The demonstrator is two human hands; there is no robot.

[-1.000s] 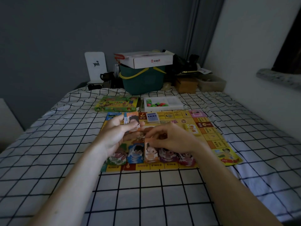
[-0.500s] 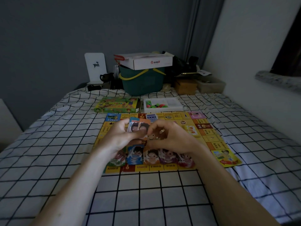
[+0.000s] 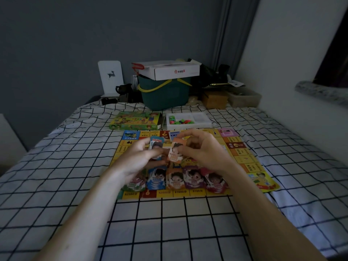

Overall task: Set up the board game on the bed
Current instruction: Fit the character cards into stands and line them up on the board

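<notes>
Sorting: left hand (image 3: 140,159) gripping blue paper notes (image 3: 156,146), right hand (image 3: 203,151) pinching orange note (image 3: 176,151); next, onto orange pile (image 3: 176,178) at yellow board's (image 3: 244,159) near edge.

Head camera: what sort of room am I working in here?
Most likely a bedroom. The game board lies on a bed with a checked sheet, a curtain hangs in the corner, and a storage basket stands at the bed's far end.
</notes>
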